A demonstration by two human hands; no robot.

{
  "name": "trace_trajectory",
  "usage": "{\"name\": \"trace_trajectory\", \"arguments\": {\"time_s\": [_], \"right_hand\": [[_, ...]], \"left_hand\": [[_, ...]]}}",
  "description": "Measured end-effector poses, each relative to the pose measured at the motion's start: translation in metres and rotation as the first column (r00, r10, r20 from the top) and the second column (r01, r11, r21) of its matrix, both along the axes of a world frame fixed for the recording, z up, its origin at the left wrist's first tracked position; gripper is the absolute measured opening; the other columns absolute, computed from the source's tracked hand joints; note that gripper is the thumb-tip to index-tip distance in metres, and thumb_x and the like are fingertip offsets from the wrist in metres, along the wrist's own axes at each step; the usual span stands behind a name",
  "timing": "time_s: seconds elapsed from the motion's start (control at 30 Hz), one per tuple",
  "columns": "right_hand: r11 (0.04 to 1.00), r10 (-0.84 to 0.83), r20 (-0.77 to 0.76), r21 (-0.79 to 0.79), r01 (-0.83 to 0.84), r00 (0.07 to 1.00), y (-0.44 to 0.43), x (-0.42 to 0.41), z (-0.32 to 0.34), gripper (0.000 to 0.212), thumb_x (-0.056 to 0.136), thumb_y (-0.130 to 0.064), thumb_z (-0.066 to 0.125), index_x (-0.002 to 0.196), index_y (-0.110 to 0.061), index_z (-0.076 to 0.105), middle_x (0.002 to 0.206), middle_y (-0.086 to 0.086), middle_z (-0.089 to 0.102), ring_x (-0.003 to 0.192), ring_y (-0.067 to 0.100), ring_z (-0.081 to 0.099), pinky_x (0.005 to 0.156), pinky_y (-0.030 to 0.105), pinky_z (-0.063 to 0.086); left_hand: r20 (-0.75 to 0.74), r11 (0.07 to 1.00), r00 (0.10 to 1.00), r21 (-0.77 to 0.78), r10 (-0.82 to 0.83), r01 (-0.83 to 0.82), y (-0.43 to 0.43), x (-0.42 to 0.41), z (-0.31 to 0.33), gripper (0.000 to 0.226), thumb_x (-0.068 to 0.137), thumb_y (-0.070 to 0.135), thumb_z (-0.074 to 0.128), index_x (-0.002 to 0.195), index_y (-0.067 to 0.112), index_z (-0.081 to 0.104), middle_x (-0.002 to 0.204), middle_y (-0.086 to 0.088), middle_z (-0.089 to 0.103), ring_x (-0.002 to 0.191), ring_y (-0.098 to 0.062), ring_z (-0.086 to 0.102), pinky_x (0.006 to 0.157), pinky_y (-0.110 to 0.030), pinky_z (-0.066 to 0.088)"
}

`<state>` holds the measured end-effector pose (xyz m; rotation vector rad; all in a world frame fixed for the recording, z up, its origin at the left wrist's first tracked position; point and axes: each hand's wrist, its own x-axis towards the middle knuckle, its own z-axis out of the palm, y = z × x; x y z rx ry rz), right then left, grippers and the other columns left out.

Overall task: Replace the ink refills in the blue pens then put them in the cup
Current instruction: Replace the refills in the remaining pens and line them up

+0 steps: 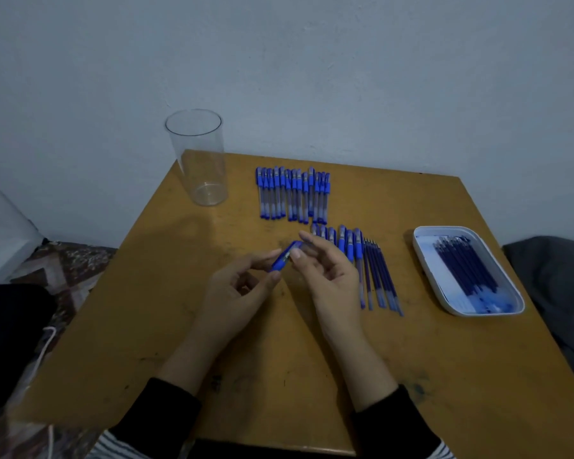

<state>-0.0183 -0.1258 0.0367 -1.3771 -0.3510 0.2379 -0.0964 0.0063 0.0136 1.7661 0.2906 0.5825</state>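
My left hand [242, 286] pinches a blue pen cap [284, 256] between thumb and fingers over the middle of the table. My right hand [322, 270] holds the clear pen barrel [307, 248] right beside the cap; the barrel is mostly hidden by my fingers. A row of several capped blue pens [292, 193] lies at the back of the table. A second group of blue pens [343, 245] lies just behind my right hand, with loose ink refills [380, 276] to its right. A tall clear plastic cup [199, 157] stands upright and empty at the back left.
A white tray [424, 256] holding several blue refills sits at the right edge of the wooden table [279, 359]. A wall stands close behind the table. Dark cloth lies beyond the right edge and patterned fabric on the left.
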Motion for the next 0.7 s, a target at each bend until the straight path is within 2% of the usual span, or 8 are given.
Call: {"name": "trace_trajectory", "arguments": {"time_s": [0.13,0.2,0.33,0.43,0.53,0.6,0.7], "right_hand": [[1.0,-0.014,0.047,0.013,0.014,0.999,-0.0024,-0.0012,-0.0037,0.018,0.086,-0.007,0.072,0.102,-0.017,0.071,0.086,-0.006,0.07,0.084,0.009,0.066,0.077,0.023,0.054],[0.999,-0.026,0.052,0.026,0.025,0.998,-0.0031,-0.0011,-0.0051,0.017,0.086,-0.005,0.072,0.099,-0.016,0.071,0.084,-0.005,0.071,0.083,0.009,0.067,0.077,0.022,0.054],[0.997,-0.028,0.067,0.072,0.023,0.997,-0.0027,-0.0009,-0.006,0.019,0.084,0.002,0.07,0.092,-0.015,0.07,0.087,0.0,0.073,0.084,0.012,0.07,0.075,0.021,0.055],[0.996,-0.013,0.056,0.088,0.008,0.998,-0.0027,0.0005,-0.0054,0.021,0.085,0.008,0.067,0.089,-0.012,0.068,0.086,0.002,0.072,0.084,0.011,0.071,0.075,0.02,0.055],[0.997,-0.001,0.068,0.078,-0.005,0.998,-0.0022,0.0017,-0.0054,0.021,0.085,0.009,0.067,0.09,-0.012,0.067,0.088,0.003,0.071,0.086,0.011,0.07,0.078,0.021,0.056],[0.998,0.005,0.078,0.066,-0.01,0.997,-0.0021,0.0019,-0.0055,0.019,0.086,0.007,0.067,0.091,-0.011,0.067,0.091,0.004,0.071,0.089,0.012,0.07,0.08,0.022,0.056],[0.999,0.01,0.091,0.049,-0.015,0.996,-0.0021,0.0029,-0.0064,0.017,0.086,0.006,0.067,0.092,-0.01,0.067,0.095,0.009,0.071,0.092,0.015,0.07,0.083,0.025,0.056]], "left_hand": [[0.012,1.0,1.0,0.022,-0.021,0.02,-0.0057,-0.0018,-0.0021,0.03,0.084,0.021,0.074,0.113,0.027,0.071,0.092,0.009,0.069,0.056,-0.001,0.048,0.056,-0.013,0.041],[0.023,0.999,0.999,0.02,-0.027,0.027,-0.0081,-0.002,-0.0016,0.029,0.084,0.024,0.074,0.113,0.026,0.071,0.089,0.007,0.069,0.055,0.0,0.047,0.055,-0.012,0.04],[0.033,0.999,0.999,-0.023,-0.025,0.025,-0.0094,-0.0021,-0.0026,0.023,0.084,0.022,0.076,0.106,0.03,0.072,0.081,0.015,0.064,0.052,-0.001,0.042,0.053,-0.011,0.035],[0.033,0.996,0.998,-0.063,-0.056,0.058,-0.0072,-0.0018,-0.0036,0.026,0.082,0.029,0.074,0.103,0.045,0.075,0.082,0.013,0.064,0.055,-0.008,0.043,0.053,-0.016,0.036],[0.017,0.993,0.997,-0.083,-0.08,0.081,-0.0042,-0.0019,-0.0017,0.036,0.082,0.026,0.072,0.103,0.055,0.072,0.085,0.012,0.065,0.059,-0.016,0.047,0.057,-0.025,0.039],[0.012,0.994,0.996,-0.073,-0.085,0.085,-0.0033,-0.0025,0.0006,0.032,0.083,0.027,0.076,0.104,0.052,0.074,0.085,0.012,0.065,0.061,-0.02,0.047,0.058,-0.03,0.038],[0.004,0.992,0.996,-0.095,-0.088,0.088,-0.0045,-0.0039,0.0035,0.031,0.087,0.013,0.075,0.108,0.036,0.073,0.082,0.005,0.065,0.061,-0.023,0.045,0.054,-0.024,0.036]]}}
